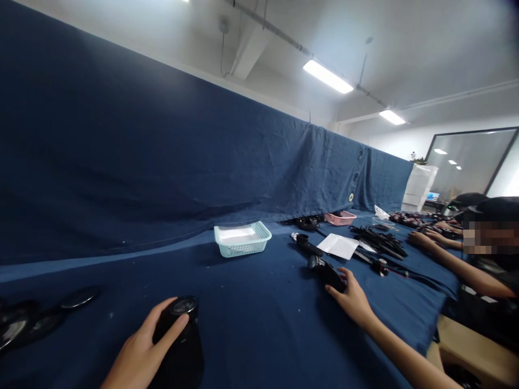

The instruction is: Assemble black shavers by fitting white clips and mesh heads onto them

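Observation:
At the lower left, my left hand (144,346) is wrapped around a black device with a round, dial-like top (182,346); its lower end runs out of the picture. On the right, my right hand (352,300) has its thumb and fingers on the near end of a second black device with a rounded grey head (329,274), which is tilted over the blue cloth. Just beyond that lies another black handheld device (308,246). The exact kind of these devices cannot be made out.
A pale blue basket (243,249) with something white inside stands mid-table. Black round parts (79,297) lie at left. White paper (338,246), black straps (379,240) and a pink basket (340,218) are at right. Along the right edge, a co-worker's arm (466,270) reaches in.

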A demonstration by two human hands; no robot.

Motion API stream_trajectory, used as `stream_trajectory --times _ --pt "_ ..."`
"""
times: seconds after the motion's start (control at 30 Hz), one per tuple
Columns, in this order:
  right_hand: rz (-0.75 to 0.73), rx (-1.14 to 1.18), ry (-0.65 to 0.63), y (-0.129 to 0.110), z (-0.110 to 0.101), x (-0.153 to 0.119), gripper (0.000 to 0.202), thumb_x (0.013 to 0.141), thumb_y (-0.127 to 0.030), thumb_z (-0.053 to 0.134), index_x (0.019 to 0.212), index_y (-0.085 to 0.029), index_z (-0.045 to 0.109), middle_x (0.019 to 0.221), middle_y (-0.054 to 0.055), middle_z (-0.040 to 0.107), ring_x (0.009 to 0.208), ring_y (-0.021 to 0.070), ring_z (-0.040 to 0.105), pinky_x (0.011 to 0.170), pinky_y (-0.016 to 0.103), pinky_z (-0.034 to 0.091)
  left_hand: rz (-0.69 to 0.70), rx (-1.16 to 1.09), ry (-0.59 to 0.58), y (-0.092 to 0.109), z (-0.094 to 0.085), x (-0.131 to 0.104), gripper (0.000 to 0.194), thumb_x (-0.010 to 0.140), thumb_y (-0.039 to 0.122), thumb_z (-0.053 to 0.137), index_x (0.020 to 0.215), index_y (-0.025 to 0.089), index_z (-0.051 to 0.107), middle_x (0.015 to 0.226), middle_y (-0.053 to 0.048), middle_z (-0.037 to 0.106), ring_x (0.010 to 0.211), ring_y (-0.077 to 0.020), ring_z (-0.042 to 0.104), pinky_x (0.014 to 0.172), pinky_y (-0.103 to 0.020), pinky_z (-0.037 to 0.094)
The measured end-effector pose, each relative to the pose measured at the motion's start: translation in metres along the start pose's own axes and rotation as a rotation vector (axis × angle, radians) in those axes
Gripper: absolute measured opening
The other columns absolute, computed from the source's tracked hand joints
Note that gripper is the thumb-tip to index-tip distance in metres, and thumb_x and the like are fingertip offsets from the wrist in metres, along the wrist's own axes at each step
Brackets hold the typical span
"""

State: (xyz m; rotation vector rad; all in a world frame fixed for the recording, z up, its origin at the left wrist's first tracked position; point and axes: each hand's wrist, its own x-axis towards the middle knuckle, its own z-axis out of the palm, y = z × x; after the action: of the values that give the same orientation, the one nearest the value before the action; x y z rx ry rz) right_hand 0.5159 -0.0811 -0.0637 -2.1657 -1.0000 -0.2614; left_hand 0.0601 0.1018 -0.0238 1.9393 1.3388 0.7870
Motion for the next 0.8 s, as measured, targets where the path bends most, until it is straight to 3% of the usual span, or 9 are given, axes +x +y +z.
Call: stream_trajectory --times 0.1,0.23,0.33,0.5,0.8 --pt "0.066 -0.081 -0.034 -0.006 0.004 0.018 0.053 0.085 -0.045 0.061 0.128 -0.017 0.046 0.116 0.011 0.062 0.103 0.0240 0.063 0.088 0.039 0.052 -0.005 -0.005 0.008 0.000 0.000 0.001 0.053 0.083 0.062 0.046 0.124 0.029 0.053 0.123 -0.005 0.068 0.115 -0.0297 0.062 0.100 -0.043 0.048" --pt "0.148 -0.191 -0.105 -0.009 0.004 0.032 0.038 0.092 -0.036 0.058 0.125 -0.017 0.052 0.110 0.007 0.064 0.091 0.0204 0.066 0.080 0.040 0.055 0.015 -0.008 0.028 -0.001 0.001 0.000 0.053 0.082 0.061 0.047 0.123 0.028 0.054 0.121 -0.005 0.069 0.113 -0.0295 0.064 0.098 -0.041 0.050" --pt "0.162 -0.262 -0.164 -0.009 -0.001 0.034 0.039 0.092 -0.035 0.057 0.127 -0.019 0.051 0.105 0.006 0.066 0.085 0.0188 0.066 0.076 0.039 0.056 0.023 -0.006 0.026 -0.001 0.001 -0.002 0.052 0.083 0.061 0.047 0.122 0.028 0.055 0.118 -0.004 0.070 0.112 -0.0285 0.064 0.097 -0.038 0.050" --pt "0.116 -0.329 -0.208 -0.007 -0.008 0.031 0.045 0.092 -0.034 0.058 0.133 -0.020 0.046 0.109 0.007 0.066 0.093 0.0216 0.066 0.084 0.043 0.053 0.015 0.005 0.007 -0.002 0.002 0.000 0.053 0.083 0.062 0.046 0.124 0.030 0.052 0.121 -0.004 0.069 0.114 -0.0286 0.063 0.099 -0.040 0.049" --pt "0.117 -0.307 -0.247 0.000 -0.015 0.034 0.042 0.092 -0.033 0.059 0.130 -0.020 0.049 0.110 0.007 0.065 0.093 0.0211 0.066 0.081 0.041 0.055 -0.007 -0.004 -0.011 -0.004 0.001 0.000 0.054 0.083 0.063 0.045 0.126 0.030 0.050 0.123 -0.004 0.068 0.115 -0.0285 0.062 0.100 -0.041 0.048"
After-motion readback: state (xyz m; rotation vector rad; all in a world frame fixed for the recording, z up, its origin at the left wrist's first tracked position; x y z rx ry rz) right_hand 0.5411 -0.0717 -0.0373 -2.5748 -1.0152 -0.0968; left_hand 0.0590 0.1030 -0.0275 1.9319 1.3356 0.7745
